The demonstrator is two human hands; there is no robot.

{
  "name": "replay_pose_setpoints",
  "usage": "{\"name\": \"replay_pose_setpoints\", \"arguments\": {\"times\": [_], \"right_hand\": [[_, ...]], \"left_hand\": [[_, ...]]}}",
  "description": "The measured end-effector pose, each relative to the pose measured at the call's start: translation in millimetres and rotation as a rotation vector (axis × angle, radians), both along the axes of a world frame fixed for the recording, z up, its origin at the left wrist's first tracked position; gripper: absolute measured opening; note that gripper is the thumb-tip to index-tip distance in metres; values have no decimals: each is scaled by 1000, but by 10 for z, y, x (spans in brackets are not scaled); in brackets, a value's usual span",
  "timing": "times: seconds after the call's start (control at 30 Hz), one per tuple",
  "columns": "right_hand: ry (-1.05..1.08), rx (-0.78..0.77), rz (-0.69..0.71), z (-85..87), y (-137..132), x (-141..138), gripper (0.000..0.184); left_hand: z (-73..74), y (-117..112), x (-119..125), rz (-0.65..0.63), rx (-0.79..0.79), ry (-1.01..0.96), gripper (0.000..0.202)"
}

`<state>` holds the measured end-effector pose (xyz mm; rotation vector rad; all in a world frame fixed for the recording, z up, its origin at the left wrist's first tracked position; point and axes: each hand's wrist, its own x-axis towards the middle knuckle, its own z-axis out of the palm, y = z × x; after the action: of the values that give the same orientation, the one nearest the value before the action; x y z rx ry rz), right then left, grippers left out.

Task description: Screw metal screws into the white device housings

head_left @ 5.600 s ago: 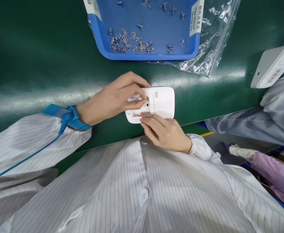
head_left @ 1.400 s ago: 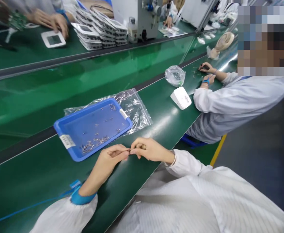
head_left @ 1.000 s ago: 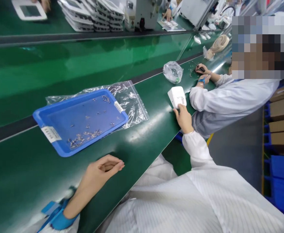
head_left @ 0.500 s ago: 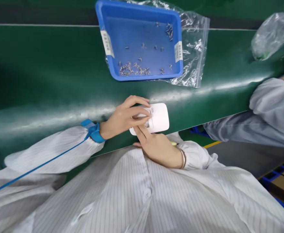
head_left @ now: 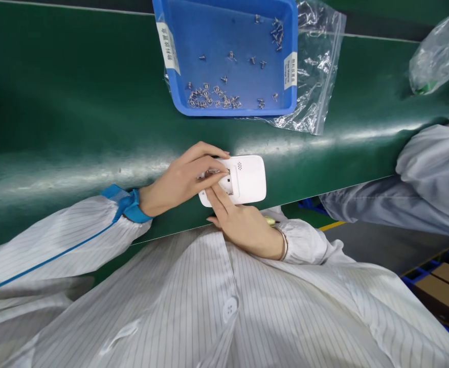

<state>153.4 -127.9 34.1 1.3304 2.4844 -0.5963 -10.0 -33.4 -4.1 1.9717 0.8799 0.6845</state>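
A white plastic device (head_left: 249, 179) lies on the green conveyor belt (head_left: 55, 112) at its near edge. My left hand (head_left: 182, 176) covers the device's left end, with the fingers pinched together over an open recess there. My right hand (head_left: 236, 222) comes up from below, its fingers pressed against the same recess and the device's near edge. What the fingertips pinch is too small to make out. A blue wrist strap (head_left: 127, 204) with a blue cord sits on my left wrist.
A blue tray (head_left: 224, 30) with several small metal parts (head_left: 212, 97) lies beyond the device, on a clear plastic bag (head_left: 316, 66). Another crumpled bag (head_left: 439, 51) lies far right. A co-worker's sleeve (head_left: 431, 168) rests on the belt at the right.
Since a second ago my right hand fetched the white device from the right and brought it before me. Both hands now close on its left end; the view has turned down to it.
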Motion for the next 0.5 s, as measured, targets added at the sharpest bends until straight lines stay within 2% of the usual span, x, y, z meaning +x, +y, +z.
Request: {"name": "replay_pose_setpoints", "arguments": {"times": [0.27,0.5], "right_hand": [[33,48,1,-32,-25,26,60],[33,0,-13,-69,-31,25,59]], "left_hand": [[13,-39,25,52,-6,15,8],[53,-88,62,124,-173,48,9]]}}
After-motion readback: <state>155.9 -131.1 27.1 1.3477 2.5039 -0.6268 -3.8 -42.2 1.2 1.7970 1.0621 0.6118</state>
